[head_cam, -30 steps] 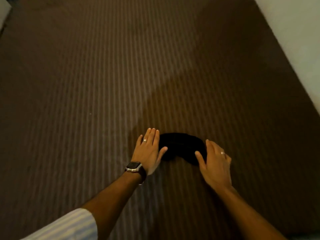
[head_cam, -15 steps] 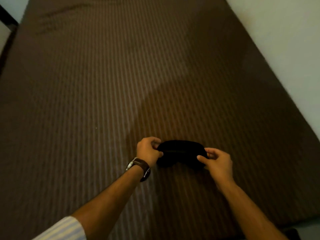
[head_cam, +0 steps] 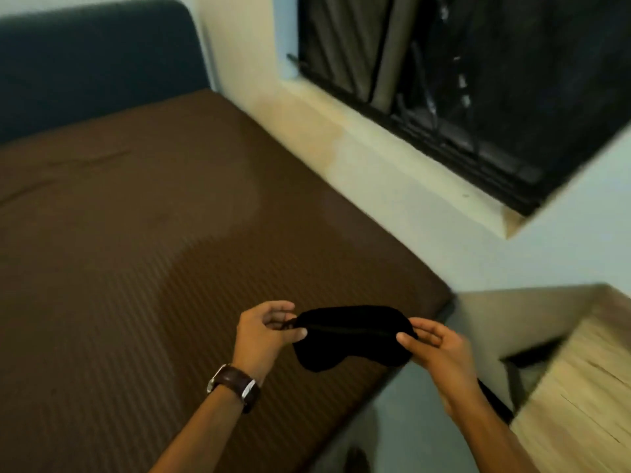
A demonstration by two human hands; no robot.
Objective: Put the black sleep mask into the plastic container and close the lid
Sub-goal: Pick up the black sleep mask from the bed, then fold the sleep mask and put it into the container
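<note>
The black sleep mask (head_cam: 348,339) hangs in the air, stretched flat between both hands above the bed's front right corner. My left hand (head_cam: 263,332) pinches its left end, with a brown-strapped watch on the wrist. My right hand (head_cam: 437,349) pinches its right end between thumb and fingers. No plastic container shows in the head view.
A bed with a brown striped cover (head_cam: 136,268) fills the left and centre, with a dark headboard (head_cam: 95,63) at the far end. A pale wall and a dark window (head_cam: 461,80) run along the right. A light wooden surface (head_cam: 580,387) stands at the right.
Both hands closed on the mask's ends and lifted it off the bed. The view swung up and to the right, bringing the window, wall and wooden surface into sight.
</note>
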